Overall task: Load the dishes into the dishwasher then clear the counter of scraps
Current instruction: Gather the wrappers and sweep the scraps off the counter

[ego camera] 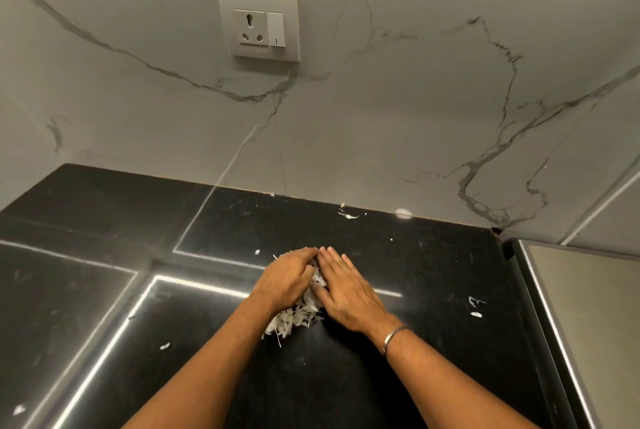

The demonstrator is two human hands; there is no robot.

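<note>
Left hand [287,279]: fingers bent over the top and left flank of the pile of scraps [298,319], cupping and holding it. Right hand [346,293]: fingers straight and together, laid flat against the pile's right flank, pressing, not clenched. Fingertips of the two hands meet at the far end of the pile.

Pile: white, thin, flaky shreds, just below frame centre on the black counter [104,214]. Its near end spills out between the wrists. Thin metal bangle [394,338] on the right wrist.

Loose bits lie apart from the pile:
- one flake [348,216] near the back wall, above the hands
- two flakes [476,307] at mid right
- one flake [165,345] left of the forearms
- one flake [19,409] in the lower left corner

Counter is glossy and shows bright line reflections. Behind it is a veined marble wall [415,99], with a socket plate and switch [258,25] at upper centre. A grey panel [588,307] sits at the right edge.
</note>
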